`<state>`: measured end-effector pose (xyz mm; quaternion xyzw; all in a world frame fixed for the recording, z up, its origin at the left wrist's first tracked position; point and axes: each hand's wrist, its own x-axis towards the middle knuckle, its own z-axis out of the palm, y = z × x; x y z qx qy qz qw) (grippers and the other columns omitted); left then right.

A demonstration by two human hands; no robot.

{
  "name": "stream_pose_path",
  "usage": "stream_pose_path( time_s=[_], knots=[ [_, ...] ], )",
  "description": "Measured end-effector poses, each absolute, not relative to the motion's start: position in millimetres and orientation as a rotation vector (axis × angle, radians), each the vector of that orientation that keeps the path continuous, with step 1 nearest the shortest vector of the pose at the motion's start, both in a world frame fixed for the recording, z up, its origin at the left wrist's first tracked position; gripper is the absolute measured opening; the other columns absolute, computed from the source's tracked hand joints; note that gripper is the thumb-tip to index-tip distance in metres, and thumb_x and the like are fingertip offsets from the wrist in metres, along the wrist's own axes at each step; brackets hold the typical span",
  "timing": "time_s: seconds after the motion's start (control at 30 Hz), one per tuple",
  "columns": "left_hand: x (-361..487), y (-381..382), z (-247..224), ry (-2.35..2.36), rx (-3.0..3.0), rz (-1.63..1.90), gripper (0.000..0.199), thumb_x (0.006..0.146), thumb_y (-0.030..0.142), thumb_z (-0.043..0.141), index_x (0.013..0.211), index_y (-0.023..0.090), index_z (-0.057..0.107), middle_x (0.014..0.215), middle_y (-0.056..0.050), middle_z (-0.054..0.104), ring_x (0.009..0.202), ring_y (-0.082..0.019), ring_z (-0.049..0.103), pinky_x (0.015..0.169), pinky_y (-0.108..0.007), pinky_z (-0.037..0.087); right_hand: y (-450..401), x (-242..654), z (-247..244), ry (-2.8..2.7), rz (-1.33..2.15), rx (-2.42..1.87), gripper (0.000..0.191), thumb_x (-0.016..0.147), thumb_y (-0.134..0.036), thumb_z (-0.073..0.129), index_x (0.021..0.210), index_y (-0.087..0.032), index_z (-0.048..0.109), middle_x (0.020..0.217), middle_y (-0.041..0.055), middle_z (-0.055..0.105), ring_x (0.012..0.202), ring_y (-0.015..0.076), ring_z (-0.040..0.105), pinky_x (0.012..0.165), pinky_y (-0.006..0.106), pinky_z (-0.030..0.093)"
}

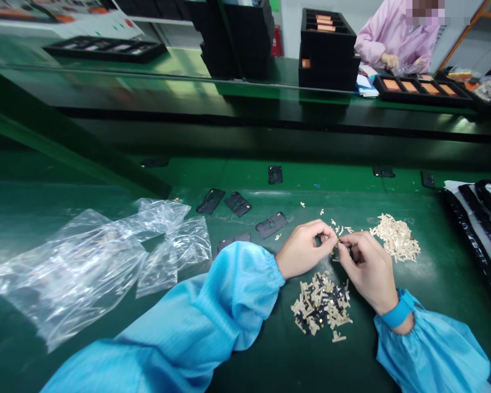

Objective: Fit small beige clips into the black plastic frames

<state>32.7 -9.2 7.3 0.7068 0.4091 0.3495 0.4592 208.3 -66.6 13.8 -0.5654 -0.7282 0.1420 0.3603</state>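
A green table (433,295) spans the head view. Farther from its cut-off near edge than the mixed pile (321,303), the left hand (306,248) and right hand (370,270) narrowly pinch a tiny part (339,240). A slack grip could drop it, mixing pieces. Its shape is mostly hidden.
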Motion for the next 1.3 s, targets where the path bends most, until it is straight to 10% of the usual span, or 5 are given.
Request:
stream_pose_path(
  time_s=[0.5,0.7,1.03,1.3],
  knots=[
    [26,-7,-1,0.959,1.966,0.957,0.008,0.092,0.025,0.066,0.09,0.018,0.069,0.09,-0.005,0.069,0.079,-0.015,0.065,0.066,-0.025,0.052,-58,219,15,-1.619,0.334,-1.61,0.016,0.093,-0.022,0.057,0.079,-0.022,0.062,0.067,-0.0001,0.057,0.057,0.0158,0.05,0.057,0.03,0.038],
    [15,5,-5,0.687,2.632,1.288,0.047,0.091,0.049,0.067,0.128,0.021,0.058,0.126,-0.012,0.07,0.126,-0.026,0.062,0.108,-0.045,0.05,-49,228,11,-1.462,0.74,-1.576,0.02,0.091,-0.038,0.065,0.08,-0.021,0.064,0.068,-0.0012,0.054,0.057,0.0144,0.045,0.055,0.029,0.036],
    [14,3,-2,0.603,2.783,1.616,0.044,0.091,0.053,0.065,0.123,0.023,0.057,0.114,-0.006,0.075,0.119,-0.02,0.066,0.113,-0.041,0.049,-55,228,32,-1.183,1.903,-1.3,0.038,0.082,-0.052,0.075,0.075,-0.017,0.063,0.064,-0.0051,0.05,0.048,0.0058,0.028,0.046,0.024,0.016],
    [16,2,-2,0.556,2.771,1.614,0.044,0.092,0.054,0.063,0.121,0.021,0.058,0.111,-0.007,0.074,0.117,-0.02,0.066,0.114,-0.042,0.047,-56,223,33,-1.0,2.057,-1.159,0.034,0.074,-0.041,0.084,0.072,-0.016,0.061,0.057,-0.0089,0.042,0.046,0.0043,0.027,0.044,0.023,0.014]
  ],
)
